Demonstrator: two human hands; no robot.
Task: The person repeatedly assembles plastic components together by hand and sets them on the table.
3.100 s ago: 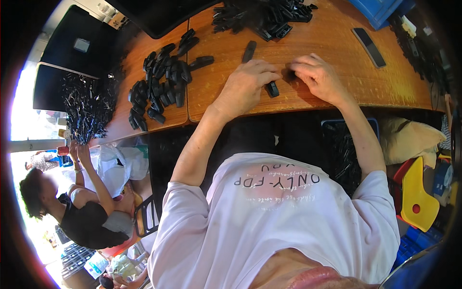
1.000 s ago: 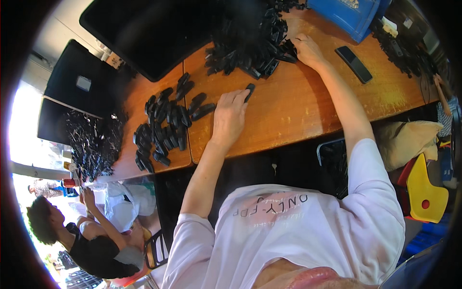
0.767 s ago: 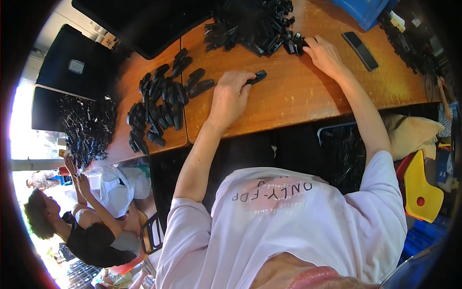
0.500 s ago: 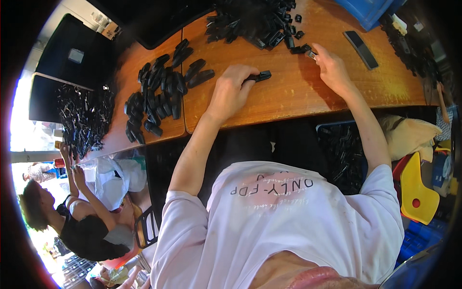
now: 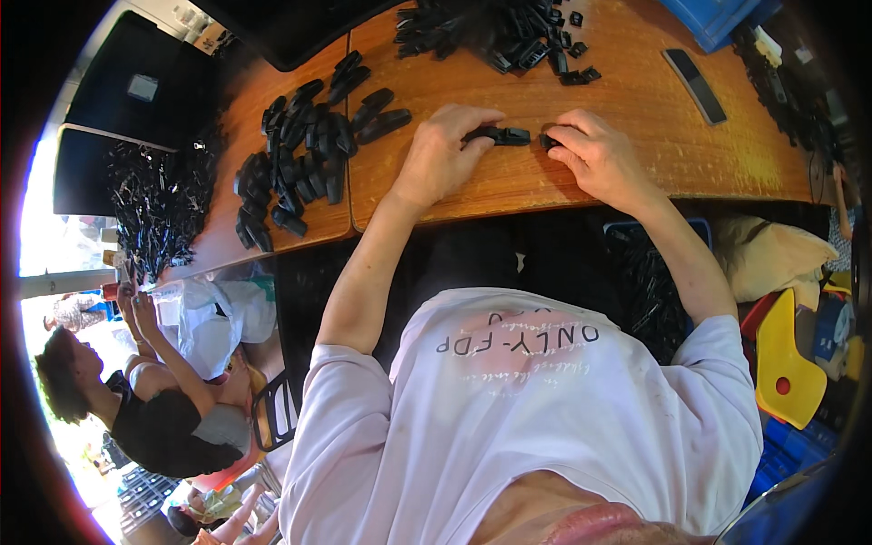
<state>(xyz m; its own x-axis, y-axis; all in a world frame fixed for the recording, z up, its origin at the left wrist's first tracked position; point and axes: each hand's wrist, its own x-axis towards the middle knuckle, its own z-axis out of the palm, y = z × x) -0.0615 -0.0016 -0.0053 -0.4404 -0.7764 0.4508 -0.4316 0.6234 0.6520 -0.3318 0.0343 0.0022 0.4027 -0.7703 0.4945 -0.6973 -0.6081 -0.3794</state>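
Low over the wooden table point(image 5: 454, 195), my left hand point(image 5: 443, 156) grips a long black plastic part point(image 5: 504, 136), its squared end pointing right. Just across a small gap, my right hand point(image 5: 595, 156) pinches a small black plastic piece point(image 5: 546, 141), mostly covered by the fingers. The two pieces face each other without touching. Left of my left hand lies a pile of long curved black parts point(image 5: 304, 154). Beyond both hands is a heap of small black pieces point(image 5: 481, 36), a few strewn at its right edge.
A dark phone point(image 5: 695, 86) lies on the table at the right, near a blue bin point(image 5: 708, 20). Below the table edge sits a crate of black parts point(image 5: 649, 272). A co-worker point(image 5: 154, 409) sits at the left by more black parts point(image 5: 163, 200). A yellow chair point(image 5: 790, 363) stands right.
My right hand has come left and nearer from the heap's edge, bringing a small black piece towards the long part. My left hand has shifted slightly right.
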